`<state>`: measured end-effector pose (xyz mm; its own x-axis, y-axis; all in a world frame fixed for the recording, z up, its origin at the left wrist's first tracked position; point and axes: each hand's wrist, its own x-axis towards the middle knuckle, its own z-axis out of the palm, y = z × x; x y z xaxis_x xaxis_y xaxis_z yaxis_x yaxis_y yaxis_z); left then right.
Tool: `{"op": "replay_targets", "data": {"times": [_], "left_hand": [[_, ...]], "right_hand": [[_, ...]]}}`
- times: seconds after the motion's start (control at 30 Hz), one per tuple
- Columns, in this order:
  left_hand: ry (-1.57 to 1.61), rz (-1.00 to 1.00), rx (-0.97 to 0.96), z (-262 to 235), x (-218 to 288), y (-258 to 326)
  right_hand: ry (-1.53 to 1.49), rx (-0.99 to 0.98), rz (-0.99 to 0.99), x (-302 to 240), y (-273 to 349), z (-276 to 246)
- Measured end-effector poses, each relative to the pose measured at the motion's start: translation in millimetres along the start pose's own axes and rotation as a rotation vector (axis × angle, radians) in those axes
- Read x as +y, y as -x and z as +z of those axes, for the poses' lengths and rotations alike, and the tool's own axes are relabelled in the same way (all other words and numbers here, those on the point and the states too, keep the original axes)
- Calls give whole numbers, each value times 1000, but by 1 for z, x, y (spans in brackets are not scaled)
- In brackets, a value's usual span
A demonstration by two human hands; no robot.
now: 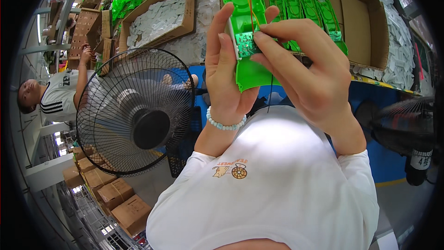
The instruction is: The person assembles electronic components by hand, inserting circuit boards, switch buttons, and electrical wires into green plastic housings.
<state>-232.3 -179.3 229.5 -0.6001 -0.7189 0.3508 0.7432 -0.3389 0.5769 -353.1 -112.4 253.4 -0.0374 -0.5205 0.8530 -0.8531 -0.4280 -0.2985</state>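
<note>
Green plastic housing [244,41] sits upright at centre frame, raised in front of the far cardboard box [365,23]. A small circuit board [245,42] is seated in the housing at mid-height, and thin red and orange wires [249,0] run up from the board along the housing's inner face. A thin black wire [268,93] hangs down below the hands.

Left hand [226,78] is closed around the housing from the left: thumb on the near edge, fingers wrapped behind. A pale bead bracelet [225,122] circles that wrist.

Right hand [307,71] is at the right of the housing, with thumb and forefinger pinched together at the board's right edge. Whether the fingertips grip a wire or only press the board cannot be told.

The far box holds 4 more green housings [307,11] in a row. A second box [159,16] at far left holds white parts. A black fan [136,111] stands at left. Another person [55,95] in a white shirt sits at the left rim. Brown cartons [115,194] are stacked at near left.
</note>
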Motion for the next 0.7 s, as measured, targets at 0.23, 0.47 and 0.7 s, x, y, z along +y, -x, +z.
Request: {"op": "replay_targets", "data": {"times": [0.23, 0.47, 0.7], "left_hand": [[-197, -16, -84, -1, 7, 6], [-151, -57, -66, -3, 11, 11], [7, -77, -54, 11, 9, 13]], "right_hand": [[9, -24, -12, -5, 2, -4], [-28, 6, -8, -10, 6, -5], [-129, -45, 86, -15, 6, -17]]}}
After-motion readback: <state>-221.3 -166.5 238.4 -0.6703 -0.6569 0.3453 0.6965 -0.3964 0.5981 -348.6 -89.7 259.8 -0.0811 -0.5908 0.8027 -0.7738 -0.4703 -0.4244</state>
